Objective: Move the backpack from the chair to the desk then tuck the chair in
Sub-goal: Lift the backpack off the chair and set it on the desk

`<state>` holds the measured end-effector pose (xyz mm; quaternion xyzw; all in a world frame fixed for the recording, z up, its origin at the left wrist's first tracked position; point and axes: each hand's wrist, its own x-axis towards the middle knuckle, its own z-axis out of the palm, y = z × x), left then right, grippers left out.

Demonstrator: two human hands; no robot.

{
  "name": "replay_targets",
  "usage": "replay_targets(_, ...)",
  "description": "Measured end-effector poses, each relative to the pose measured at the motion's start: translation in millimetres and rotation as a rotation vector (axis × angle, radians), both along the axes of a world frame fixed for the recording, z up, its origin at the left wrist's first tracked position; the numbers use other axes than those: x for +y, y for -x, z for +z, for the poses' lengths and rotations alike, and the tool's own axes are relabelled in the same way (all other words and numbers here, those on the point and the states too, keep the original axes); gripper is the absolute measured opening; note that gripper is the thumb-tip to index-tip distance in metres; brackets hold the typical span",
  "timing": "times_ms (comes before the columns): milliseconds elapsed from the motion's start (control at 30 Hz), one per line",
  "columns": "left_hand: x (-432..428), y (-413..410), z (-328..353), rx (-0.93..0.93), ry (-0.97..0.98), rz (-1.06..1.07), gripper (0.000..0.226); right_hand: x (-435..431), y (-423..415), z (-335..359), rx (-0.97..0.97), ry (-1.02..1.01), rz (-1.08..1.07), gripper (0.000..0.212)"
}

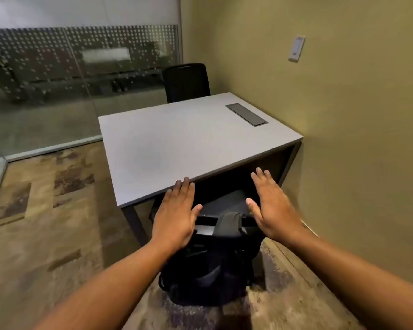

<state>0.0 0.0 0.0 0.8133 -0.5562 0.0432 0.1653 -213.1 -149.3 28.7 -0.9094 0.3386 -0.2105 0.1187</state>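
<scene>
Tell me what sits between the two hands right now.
In the head view, the backpack on the chair lies between the left hand and right hand; its top handle sits midway. Neither hand grips it.

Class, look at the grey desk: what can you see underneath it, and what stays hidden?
Under the desk the front of a dark chair seat pokes in, between the left hand and right hand. Beyond that lies deep shadow; the chair's base is covered by the backpack.

Backpack (208, 265) before desk (177, 144), second chair (187, 82) behind, wall (343, 115) right.
</scene>
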Motion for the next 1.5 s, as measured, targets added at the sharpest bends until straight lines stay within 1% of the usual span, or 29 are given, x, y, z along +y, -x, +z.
replay_targets(133, 13.0, 11.3, -34.2, 0.059, -0.086, -0.005, 0.063, 14.8, 8.4, -34.7, 0.145, -0.043, 0.047, 0.064)
replay_targets(200, 16.3, 16.3, -46.2, 0.078, -0.083, -0.025, 0.060, 23.6, 11.3, -49.3, 0.187, -0.038, 0.082, 0.062)
replay_targets(300, 18.2, 18.2, -53.0, 0.056, -0.074, -0.034, 0.057, 31.6, 11.4, -61.4, 0.251, -0.004, 0.120, 0.058)
replay_targets(400, 18.7, 22.4, -55.8, 0.040, -0.072, -0.031, 0.056, 37.9, 9.8, -69.3, 0.272, -0.067, 0.084, 0.055)
replay_targets(533, 20.5, 26.8, -57.7, 0.022, -0.062, -0.006, 0.056, 40.9, 10.7, -71.9, 0.289, -0.009, 0.060, 0.054)
replay_targets(700, 21.9, 28.5, -58.8, 0.032, -0.031, -0.004, 0.053, 43.1, 12.2, -73.8, 0.276, -0.005, 0.041, 0.054)
replay_targets(867, 30.1, 23.4, -56.7, 0.066, 0.023, -0.097, 0.048, 38.7, 13.9, -78.3, 0.276, -0.014, 0.038, 0.055)
replay_targets(967, 47.8, 20.4, -60.4, 0.052, 0.113, -0.131, 0.044, 37.4, 14.6, -81.5, 0.271, -0.017, 0.036, 0.055)
replay_targets(1033, 59.2, 18.8, -63.5, 0.125, 0.207, -0.042, 0.044, 37.1, 14.6, -82.9, 0.267, -0.017, 0.036, 0.055)
replay_targets(1100, 68.0, 17.4, -63.1, 0.208, 0.276, 0.099, 0.049, 37.1, 14.2, -83.6, 0.262, -0.021, 0.035, 0.056)
replay_targets(1233, 74.6, 11.9, -58.7, 0.334, 0.324, 0.309, 0.057, 37.9, 13.2, -83.4, 0.261, -0.013, 0.038, 0.056)
replay_targets(1400, 67.8, 6.7, -55.2, 0.697, 0.429, 0.540, 0.064, 41.4, 12.2, -81.8, 0.259, -0.011, 0.025, 0.056)
replay_targets(1500, 61.1, 1.7, -55.6, 0.914, 0.460, 0.607, 0.065, 42.6, 12.6, -79.8, 0.251, -0.020, 0.027, 0.054)
